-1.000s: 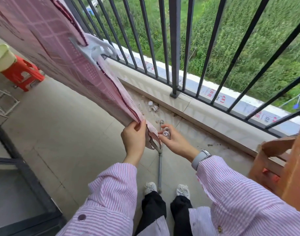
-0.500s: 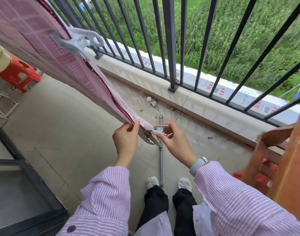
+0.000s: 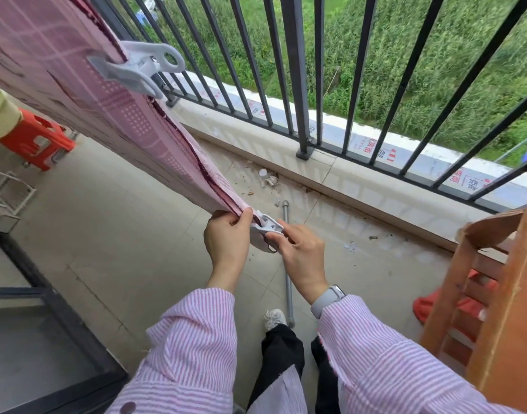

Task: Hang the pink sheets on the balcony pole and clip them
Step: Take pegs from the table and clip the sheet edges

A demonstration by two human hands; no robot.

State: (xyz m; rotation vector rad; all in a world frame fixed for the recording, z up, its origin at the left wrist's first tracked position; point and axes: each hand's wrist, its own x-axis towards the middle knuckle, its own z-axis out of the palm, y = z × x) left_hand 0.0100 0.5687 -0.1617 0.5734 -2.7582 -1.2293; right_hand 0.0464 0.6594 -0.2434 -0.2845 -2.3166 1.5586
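Clip (image 3: 266,225) now seated on sheet (image 3: 130,115) corner, pointing left.

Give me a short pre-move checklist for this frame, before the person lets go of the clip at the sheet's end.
1. Left hand pinches the pink sheet edge: ok.
2. Right hand holds the small clip: ok.
3. Small clip sits on the sheet's end: ok.
4. Its jaws fully closed over a pole: cannot tell, pole hidden.
5. Large clip further along grips the sheet: ok.
6. Sheet clear of the railing: ok.
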